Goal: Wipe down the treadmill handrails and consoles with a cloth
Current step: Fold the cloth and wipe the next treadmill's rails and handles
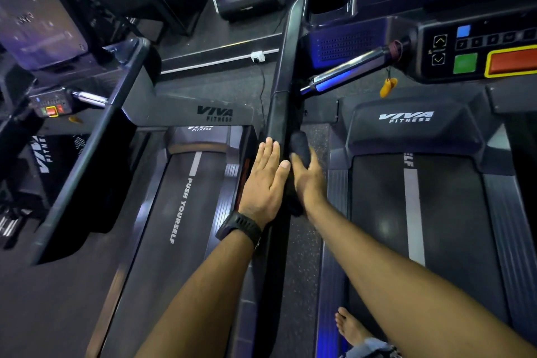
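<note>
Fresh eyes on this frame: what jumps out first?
Dead centre, two bare hands meet on the black handrail: the right hand grips a dark cloth against it, and the left hand lies flat alongside, a black watch on its wrist. At upper right, on the console, a red button and a green button stand out brightest.

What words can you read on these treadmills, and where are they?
"VIVA FITNESS": on the left treadmill's motor cover.
"VIVA FITNESS": on the right treadmill's motor cover.
"PUSH YOURSELF": on the left treadmill's belt.
"VIVA", with the word beside it cut off: on the far-left treadmill.
The signs on the console buttons are too blurred to read.
</note>
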